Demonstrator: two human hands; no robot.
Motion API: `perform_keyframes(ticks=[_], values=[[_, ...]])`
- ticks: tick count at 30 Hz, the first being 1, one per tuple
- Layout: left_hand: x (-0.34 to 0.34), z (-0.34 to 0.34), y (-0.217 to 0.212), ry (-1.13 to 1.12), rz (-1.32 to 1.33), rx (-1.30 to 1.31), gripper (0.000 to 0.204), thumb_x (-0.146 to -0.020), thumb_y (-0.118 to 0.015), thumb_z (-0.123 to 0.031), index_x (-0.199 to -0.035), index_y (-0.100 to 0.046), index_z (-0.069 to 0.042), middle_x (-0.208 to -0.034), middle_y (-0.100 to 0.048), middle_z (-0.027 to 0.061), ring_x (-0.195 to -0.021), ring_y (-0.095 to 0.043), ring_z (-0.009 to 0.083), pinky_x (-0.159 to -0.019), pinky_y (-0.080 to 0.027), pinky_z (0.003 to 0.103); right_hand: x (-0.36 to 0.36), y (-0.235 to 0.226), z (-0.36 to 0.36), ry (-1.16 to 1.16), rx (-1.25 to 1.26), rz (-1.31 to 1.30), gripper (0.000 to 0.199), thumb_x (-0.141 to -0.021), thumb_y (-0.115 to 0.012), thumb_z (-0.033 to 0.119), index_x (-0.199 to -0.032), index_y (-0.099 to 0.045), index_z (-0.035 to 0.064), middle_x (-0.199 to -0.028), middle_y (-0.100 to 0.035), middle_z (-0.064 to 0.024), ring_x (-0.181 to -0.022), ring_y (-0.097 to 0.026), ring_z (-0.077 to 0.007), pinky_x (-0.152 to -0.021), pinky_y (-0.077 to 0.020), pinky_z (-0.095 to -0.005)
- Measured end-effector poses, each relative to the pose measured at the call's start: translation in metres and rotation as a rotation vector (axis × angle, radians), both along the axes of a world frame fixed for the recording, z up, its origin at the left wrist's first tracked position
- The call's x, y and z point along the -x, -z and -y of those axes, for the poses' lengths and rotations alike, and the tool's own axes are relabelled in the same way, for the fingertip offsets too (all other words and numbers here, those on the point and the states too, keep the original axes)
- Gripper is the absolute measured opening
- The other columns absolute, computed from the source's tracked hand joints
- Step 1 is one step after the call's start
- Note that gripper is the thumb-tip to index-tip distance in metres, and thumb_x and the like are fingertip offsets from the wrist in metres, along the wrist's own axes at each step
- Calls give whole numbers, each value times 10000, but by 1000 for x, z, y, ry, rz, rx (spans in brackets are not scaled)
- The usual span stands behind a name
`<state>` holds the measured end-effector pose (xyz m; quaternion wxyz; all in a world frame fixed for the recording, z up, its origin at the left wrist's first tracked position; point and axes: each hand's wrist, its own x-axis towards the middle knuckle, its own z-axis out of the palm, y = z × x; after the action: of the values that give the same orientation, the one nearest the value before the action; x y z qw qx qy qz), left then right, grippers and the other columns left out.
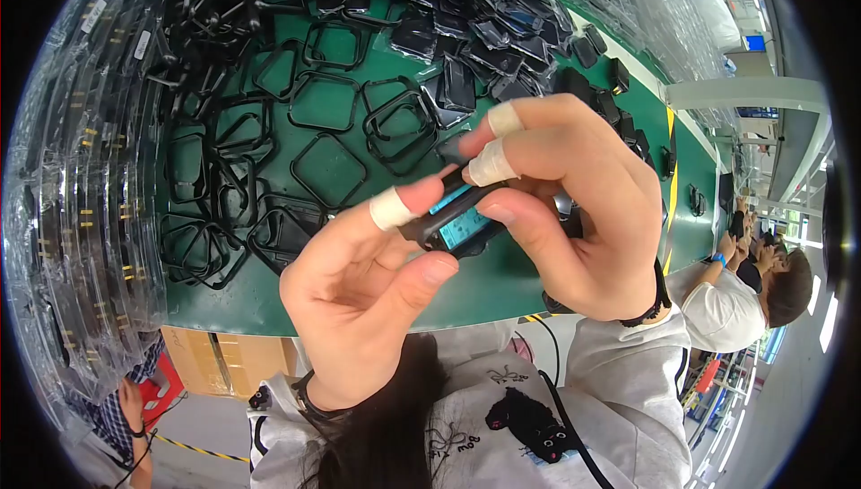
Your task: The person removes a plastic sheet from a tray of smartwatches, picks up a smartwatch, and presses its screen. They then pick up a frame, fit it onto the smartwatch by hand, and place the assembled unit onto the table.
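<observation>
Between both hands, above the green table, is a small black rectangular plastic part (pixel 462 227) with a bright teal face. My left hand (pixel 363 287) pinches its left end between thumb and forefinger. My right hand (pixel 587 207) grips its right end, thumb on the near side and fingers over the top. White tape wraps several fingertips. Black square frames (pixel 329 169) lie loose on the table just beyond my left hand. Dark flat pieces in clear plastic wrap (pixel 457 86) are heaped beyond my right hand. My fingers hide part of the held piece.
Stacked clear plastic trays (pixel 85 202) rise along the left side, and more wrapped plastic (pixel 628 14) lies at the far right. Small black blocks (pixel 619 77) line the table's right part. A cardboard box (pixel 220 362) stands below the near edge. People sit on both sides.
</observation>
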<state>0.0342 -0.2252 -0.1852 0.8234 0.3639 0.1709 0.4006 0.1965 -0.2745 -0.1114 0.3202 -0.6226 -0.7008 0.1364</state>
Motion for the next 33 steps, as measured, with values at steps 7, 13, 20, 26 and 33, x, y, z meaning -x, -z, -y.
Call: perform_keyframes(ticks=[7,13,20,26,33], values=[[0,0,-1,-20,-40,-8,390,-883,-621,-55,-1224,-485,78,-1149,-599,227,-1014,-631,287,-894,-534,416,8,5,2,168,128,-426,157,-820,-640,-43,-962,-573,-40,-949,-564,-126,-787,-587,-118,-680,-483,-235],[3,-1,12,-63,85,77,347,-924,-572,-100,-1235,-467,16,-1200,-556,240,-1084,-593,326,-830,-578,425,-7,8,-7,149,217,-516,197,-803,-690,6,-961,-578,-33,-937,-559,-103,-773,-589,-123,-664,-485,-243],[-2,-5,14,-329,162,82,350,-950,-494,-53,-1275,-396,30,-1272,-486,276,-1154,-542,332,-884,-542,485,-12,15,-4,245,428,323,298,-742,-729,37,-990,-582,-37,-891,-543,-124,-754,-599,-237,-674,-501,-287],[-4,-7,5,-385,85,44,386,-942,-482,-15,-1307,-364,31,-1338,-427,265,-1201,-500,340,-930,-510,499,-3,21,-5,68,167,420,378,-693,-695,-4,-1054,-591,-38,-961,-576,-150,-792,-594,-309,-691,-508,-338],[-7,0,-5,-176,133,115,574,-878,-526,32,-1390,-268,32,-1315,-444,253,-1191,-505,334,-1006,-437,448,10,-3,10,-28,-50,131,404,-643,-722,-27,-1028,-600,-41,-1045,-618,-186,-843,-591,-299,-726,-505,-368]])
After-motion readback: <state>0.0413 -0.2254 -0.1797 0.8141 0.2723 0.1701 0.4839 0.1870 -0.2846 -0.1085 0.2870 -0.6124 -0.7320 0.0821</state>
